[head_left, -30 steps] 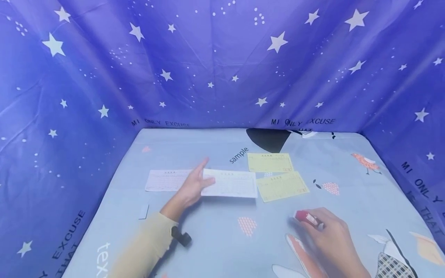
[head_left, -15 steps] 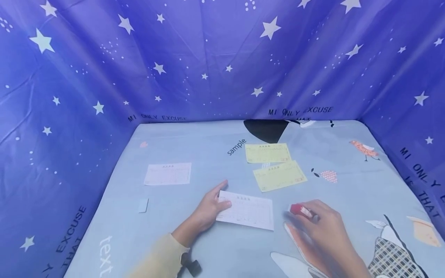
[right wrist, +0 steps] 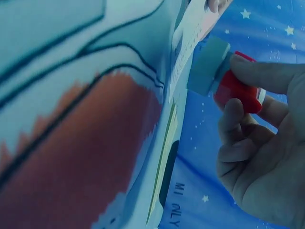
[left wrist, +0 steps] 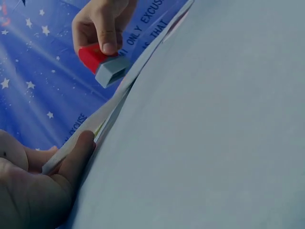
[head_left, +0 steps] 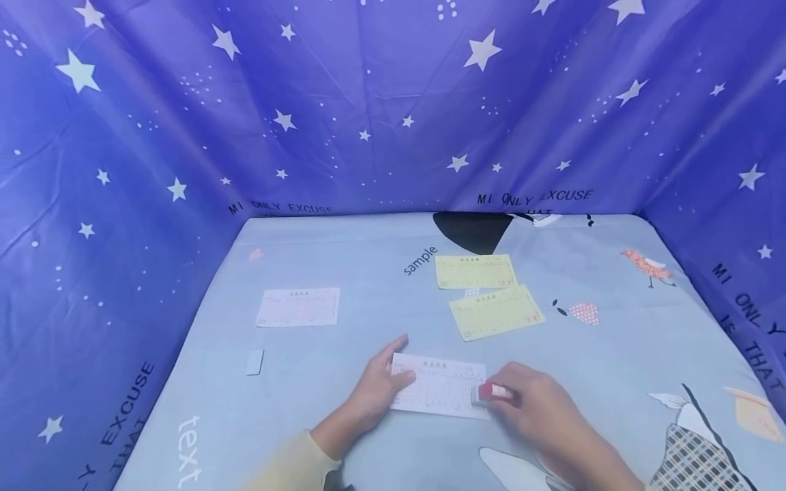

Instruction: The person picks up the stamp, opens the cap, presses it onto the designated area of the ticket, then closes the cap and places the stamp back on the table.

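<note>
My left hand [head_left: 376,390] pinches a white printed form slip [head_left: 439,402] at its left edge, thumb on top and fingers beneath. In the left wrist view the slip appears edge-on close to the table, the thumb [left wrist: 78,155] lying along it. My right hand [head_left: 540,406] grips a small red hand stamp [right wrist: 238,88] between thumb and fingers. Its grey rectangular stamping end [left wrist: 112,72] points toward the slip and overlaps the slip's right side in the head view.
Two yellow printed slips [head_left: 474,271] lie beyond the hands, the nearer one turned askew. Another whitish slip [head_left: 297,307] is at the left. A small pale rectangular piece [head_left: 254,363] sits nearer the left edge. Starry blue curtains [head_left: 368,102] surround the patterned tablecloth [head_left: 344,259].
My left hand has brought the white slip from beside the left slip nearer and to the right. My right hand has moved left with the stamp, over the slip's right end.
</note>
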Available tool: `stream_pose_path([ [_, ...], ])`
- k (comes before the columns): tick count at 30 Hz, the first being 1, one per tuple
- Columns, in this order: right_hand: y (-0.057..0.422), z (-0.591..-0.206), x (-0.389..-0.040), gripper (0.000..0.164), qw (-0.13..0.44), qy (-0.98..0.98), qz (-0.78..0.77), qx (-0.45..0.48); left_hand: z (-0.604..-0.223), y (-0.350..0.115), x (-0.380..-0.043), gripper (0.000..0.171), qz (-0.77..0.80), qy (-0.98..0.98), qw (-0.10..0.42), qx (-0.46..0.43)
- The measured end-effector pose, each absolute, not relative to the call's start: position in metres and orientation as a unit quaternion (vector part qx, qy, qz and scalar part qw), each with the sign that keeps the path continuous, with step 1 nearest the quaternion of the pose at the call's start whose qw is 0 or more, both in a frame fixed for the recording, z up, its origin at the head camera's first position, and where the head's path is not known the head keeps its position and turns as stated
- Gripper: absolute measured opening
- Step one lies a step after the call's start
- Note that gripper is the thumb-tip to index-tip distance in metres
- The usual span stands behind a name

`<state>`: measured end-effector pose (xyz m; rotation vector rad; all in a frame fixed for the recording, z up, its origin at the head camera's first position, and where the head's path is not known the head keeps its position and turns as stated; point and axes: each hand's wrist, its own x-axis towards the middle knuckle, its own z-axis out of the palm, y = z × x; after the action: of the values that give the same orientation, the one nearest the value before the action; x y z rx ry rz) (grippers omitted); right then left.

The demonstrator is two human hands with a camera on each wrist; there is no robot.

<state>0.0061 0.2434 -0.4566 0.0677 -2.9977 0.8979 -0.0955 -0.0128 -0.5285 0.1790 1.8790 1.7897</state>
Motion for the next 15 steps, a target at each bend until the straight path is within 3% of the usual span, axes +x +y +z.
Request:
stream_pose_path([
  [10, 0.236, -0.467, 0.010, 0.033, 0.033, -0.967, 0.238, 0.082, -0.528, -0.007, -0.081, 0.066, 0.686, 0.689, 0.232, 0.032],
  [15, 0.235, -0.467, 0.010, 0.032, 0.036, -0.969, 0.228, 0.089, -0.525, -0.009, -0.080, 0.065, 0.688, 0.684, 0.241, 0.033],
])
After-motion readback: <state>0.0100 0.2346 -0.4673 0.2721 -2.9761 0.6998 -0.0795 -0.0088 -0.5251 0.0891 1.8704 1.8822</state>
